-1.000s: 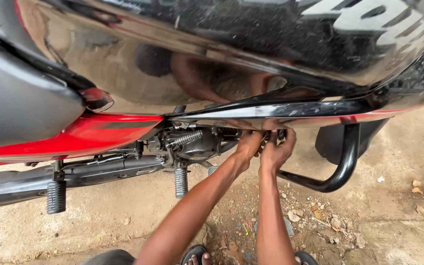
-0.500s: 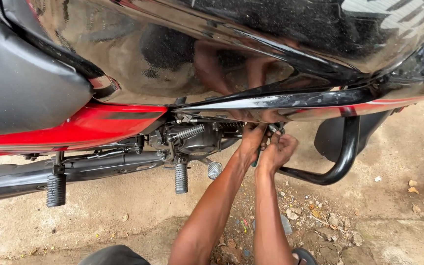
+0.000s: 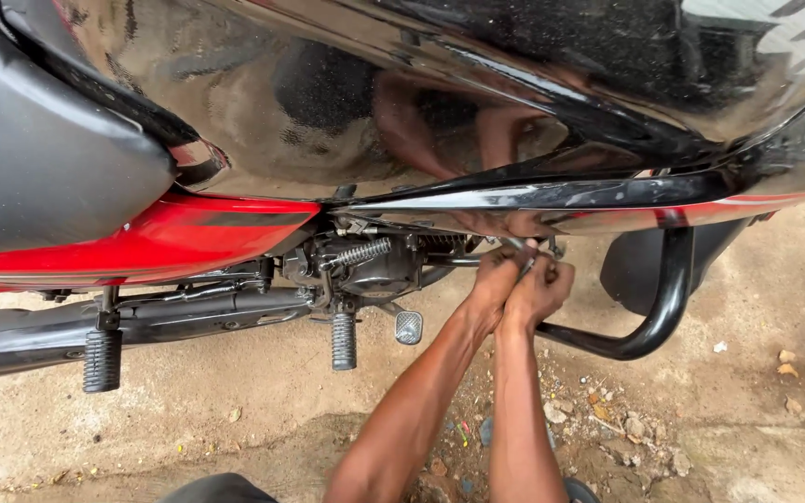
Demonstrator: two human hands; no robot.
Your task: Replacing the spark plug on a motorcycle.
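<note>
Step in hand: I judge that I am working a small fitting on the engine (image 3: 370, 265) side of the motorcycle, just under the lower edge of the black fuel tank (image 3: 440, 102); both hands are up at the same spot.
Left hand (image 3: 494, 279): reaches up from below, fingers curled tight around a thin bright metal tool or part (image 3: 520, 250); I cannot tell which it is.
Right hand (image 3: 540, 291): pressed against the left hand, fingers closed in a fist around the same spot; what it grips is hidden by the knuckles.
Where the work sits: between the finned engine block and the black crash guard tube (image 3: 665, 298), above the dirt floor (image 3: 235, 428).
Nearby: the brake pedal (image 3: 408, 327) and a rubber footpeg (image 3: 343, 341) hang just to the left of my forearms; a second footpeg (image 3: 102, 360) is well apart, under the red side panel (image 3: 170, 237).
What the next move calls for: in my judgement, a steady two-handed grip and small, controlled wrist motion, since the gap under the tank is tight and the fitting itself is out of my sight.
Risk: knuckles could strike the guard tube if the tool slips.
</note>
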